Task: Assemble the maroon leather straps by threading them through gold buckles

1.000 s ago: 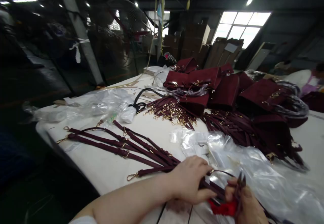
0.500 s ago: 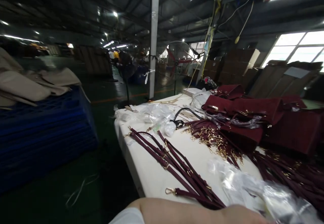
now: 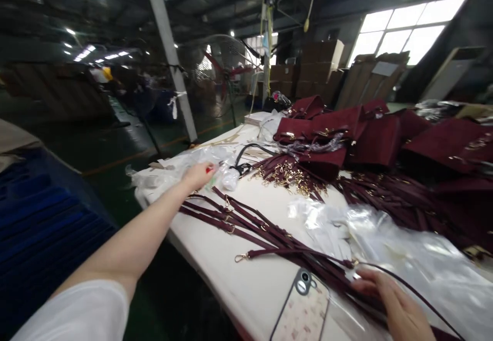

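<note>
My left hand [image 3: 199, 175] reaches across the far left part of the table, its fingers pinched together over a clear plastic bag [image 3: 169, 175]. A red spot shows at its fingertips; what they hold is too small to make out. Burgundy straps [image 3: 265, 230] with gold buckles and hooks lie lengthwise below that hand. At the lower right, my right hand [image 3: 393, 300] has bent fingers closed at one strap [image 3: 300, 252], beside its small gold fitting; the thumb is partly hidden. A phone in a patterned case [image 3: 302, 307] lies near the front edge.
Burgundy bags [image 3: 331, 125] are piled on the right, with a heap of gold-hooked straps [image 3: 287, 176] before them. Clear plastic bags [image 3: 389, 238] cover the right front of the white table [image 3: 208, 248]. Blue pallets [image 3: 50, 202], a post [image 3: 169, 53] and a fan [image 3: 225, 74] stand beyond the table.
The view has turned right and down. My left arm has stretched out to the plastic at the far left. My right hand and the phone have come into view.
</note>
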The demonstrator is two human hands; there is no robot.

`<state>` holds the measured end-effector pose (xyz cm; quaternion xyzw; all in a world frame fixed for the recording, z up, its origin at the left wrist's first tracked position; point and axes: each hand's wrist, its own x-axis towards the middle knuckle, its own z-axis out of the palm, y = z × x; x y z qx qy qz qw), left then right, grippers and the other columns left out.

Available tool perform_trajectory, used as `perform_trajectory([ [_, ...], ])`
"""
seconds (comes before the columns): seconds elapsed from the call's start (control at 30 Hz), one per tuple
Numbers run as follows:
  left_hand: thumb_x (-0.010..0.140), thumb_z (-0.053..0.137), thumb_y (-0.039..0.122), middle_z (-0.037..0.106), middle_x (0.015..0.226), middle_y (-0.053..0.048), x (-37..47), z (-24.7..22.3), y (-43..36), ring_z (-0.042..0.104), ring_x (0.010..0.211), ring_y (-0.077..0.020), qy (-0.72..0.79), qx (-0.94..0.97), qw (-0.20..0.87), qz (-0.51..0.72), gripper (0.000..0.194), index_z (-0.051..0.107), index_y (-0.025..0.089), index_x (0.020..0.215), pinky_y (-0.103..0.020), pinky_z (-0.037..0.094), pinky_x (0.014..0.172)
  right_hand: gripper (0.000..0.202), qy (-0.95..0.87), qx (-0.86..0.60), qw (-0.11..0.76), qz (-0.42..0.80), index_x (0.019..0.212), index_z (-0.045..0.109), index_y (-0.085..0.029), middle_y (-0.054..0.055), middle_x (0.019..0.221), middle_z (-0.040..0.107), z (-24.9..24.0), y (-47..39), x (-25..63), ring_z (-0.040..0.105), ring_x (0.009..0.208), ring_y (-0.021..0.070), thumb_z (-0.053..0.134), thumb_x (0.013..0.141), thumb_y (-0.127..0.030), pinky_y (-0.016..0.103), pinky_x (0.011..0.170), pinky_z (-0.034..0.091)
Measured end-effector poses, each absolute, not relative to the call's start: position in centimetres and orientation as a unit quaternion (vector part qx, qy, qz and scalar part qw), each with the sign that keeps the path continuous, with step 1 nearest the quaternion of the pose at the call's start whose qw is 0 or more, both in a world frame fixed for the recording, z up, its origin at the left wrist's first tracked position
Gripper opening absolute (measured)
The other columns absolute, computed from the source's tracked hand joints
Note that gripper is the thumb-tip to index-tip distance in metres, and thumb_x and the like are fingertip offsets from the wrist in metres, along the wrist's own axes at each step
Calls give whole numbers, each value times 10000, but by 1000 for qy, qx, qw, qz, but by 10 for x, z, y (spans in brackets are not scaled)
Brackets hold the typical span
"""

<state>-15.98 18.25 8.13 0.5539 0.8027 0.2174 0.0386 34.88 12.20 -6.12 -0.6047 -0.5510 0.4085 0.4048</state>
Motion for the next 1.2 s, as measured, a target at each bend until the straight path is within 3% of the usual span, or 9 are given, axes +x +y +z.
perform_trajectory([
  [0.1,812,553,470,524,1348,-247,-163,73,187,426,1289,-394,788,581,21,200,688,464,26,1329,-475,316,1066,492,-553,-601,445,369,979,703,-186,57,795,759,-48,118,340,715,807,264,475,903,-616,395,859,523],
  [0.2,856,516,496,539,1370,-175,-127,52,181,504,1250,-310,739,645,53,189,698,411,81,1407,-404,366,1071,481,-554,-631,447,309,970,700,-180,50,759,753,-47,118,340,719,791,256,451,931,-589,362,781,532],
  [0.3,894,525,487,584,1335,-96,-67,34,165,543,1209,-234,654,730,93,176,546,524,157,1329,-322,387,1069,422,-608,-648,418,187,972,711,-206,59,869,759,-52,125,350,708,881,275,508,897,-569,369,766,536],
  [0.5,920,554,413,653,1068,-96,40,11,145,579,1071,-247,484,862,124,90,295,670,175,1051,-355,445,977,362,-773,-530,346,-27,1209,624,-190,119,1259,650,-74,144,354,559,1204,290,452,908,-294,505,1038,410],
  [0.63,858,622,281,642,968,-126,77,-6,145,588,1020,-299,488,863,124,42,147,651,145,909,-420,456,937,242,-783,-533,321,-19,1024,677,-215,77,1014,726,-83,148,351,640,994,287,524,847,-276,538,1017,390],
  [0.77,851,564,180,644,967,-111,85,-12,144,597,999,-281,516,842,149,52,51,599,165,886,-401,454,914,130,-745,-566,353,-10,856,654,-214,60,827,702,-77,145,353,628,817,259,536,824,-258,473,929,443],
  [0.9,852,532,188,654,941,-83,76,-5,140,616,890,-246,571,792,194,92,97,549,184,947,-348,464,785,164,-676,-609,415,-8,897,619,-198,92,883,684,-60,137,353,631,826,269,510,838,-305,388,747,478],
  [1.1,914,494,312,643,813,-16,53,11,130,567,704,-139,561,751,321,133,160,572,172,922,-227,422,619,294,-592,-675,416,142,1064,632,-232,23,865,716,-42,123,358,473,398,129,541,810,-349,315,553,433],
  [1.2,900,515,343,595,758,3,38,18,123,517,668,-118,540,745,368,137,203,587,162,844,-212,405,605,330,-613,-616,415,271,1121,629,-250,-7,874,710,-40,120,363,582,558,157,530,817,-333,281,611,453],
])
